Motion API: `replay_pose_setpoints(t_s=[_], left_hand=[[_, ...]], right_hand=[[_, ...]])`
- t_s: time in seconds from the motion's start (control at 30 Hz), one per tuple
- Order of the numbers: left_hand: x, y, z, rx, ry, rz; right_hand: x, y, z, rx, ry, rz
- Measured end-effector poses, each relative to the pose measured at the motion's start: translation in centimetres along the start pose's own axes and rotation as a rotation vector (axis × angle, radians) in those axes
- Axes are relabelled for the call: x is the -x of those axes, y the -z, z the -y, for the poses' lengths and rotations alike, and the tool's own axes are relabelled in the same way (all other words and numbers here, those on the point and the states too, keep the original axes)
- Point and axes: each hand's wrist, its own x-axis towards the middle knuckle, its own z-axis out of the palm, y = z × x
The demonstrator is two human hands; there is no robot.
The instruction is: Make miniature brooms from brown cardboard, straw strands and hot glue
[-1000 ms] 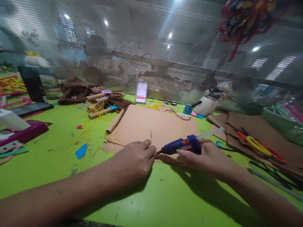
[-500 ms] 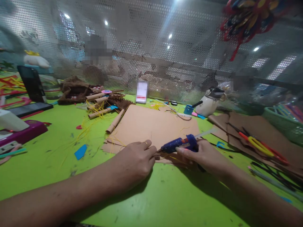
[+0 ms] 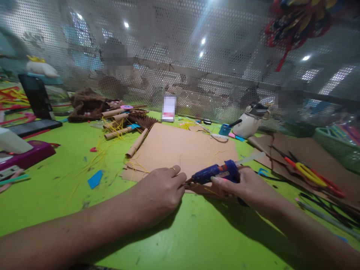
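Observation:
My right hand (image 3: 247, 183) is wrapped round a blue glue gun (image 3: 216, 173), a clear glue stick (image 3: 251, 158) poking out of its back. The nozzle points left, right at the fingertips of my left hand (image 3: 165, 187). Those fingers are curled and pressed together on a small brown piece (image 3: 188, 183), mostly hidden under them, at the near edge of a stack of brown paper sheets (image 3: 194, 144). Yellow string ends lie on and beside the paper. A paper roll with a pleated brown fan (image 3: 144, 123) rests against the stack's left side.
Red and yellow scissors (image 3: 309, 174) lie on brown sheets at the right, beside a green basket (image 3: 337, 150). Paper rolls (image 3: 116, 131) tangled in yellow string lie back left. A purple power strip (image 3: 33, 153) sits far left. A mesh panel (image 3: 174, 56) stands behind the table.
The glue gun and my right hand have shifted slightly to the right, with the nozzle still close to my left fingertips. My left hand stays almost in place.

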Motion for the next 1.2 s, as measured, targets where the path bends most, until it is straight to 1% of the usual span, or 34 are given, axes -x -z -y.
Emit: replay_pose_setpoints(t_s=[0.33,0.53,0.77,0.97,1.07,1.2], left_hand=[[0.0,-0.06,0.07,-0.005,-0.009,0.012],[-0.05,0.13,0.0,0.006,-0.003,0.007],[-0.16,0.13,-0.03,-0.006,0.013,0.017],[-0.18,0.22,-0.06,-0.014,0.006,0.018],[-0.09,0.27,-0.07,-0.009,0.007,0.007],[0.02,0.14,-0.03,0.003,0.008,-0.003]], right_hand=[[0.12,0.62,0.15,0.018,0.007,-0.009],[0.07,0.42,0.18,-0.024,0.046,-0.005],[0.14,0.31,0.47,0.046,0.033,-0.016],[0.07,0.48,-0.05,0.025,0.042,-0.008],[0.06,0.66,-0.28,0.017,0.024,-0.003],[0.21,0.9,0.41,0.009,0.012,0.013]])
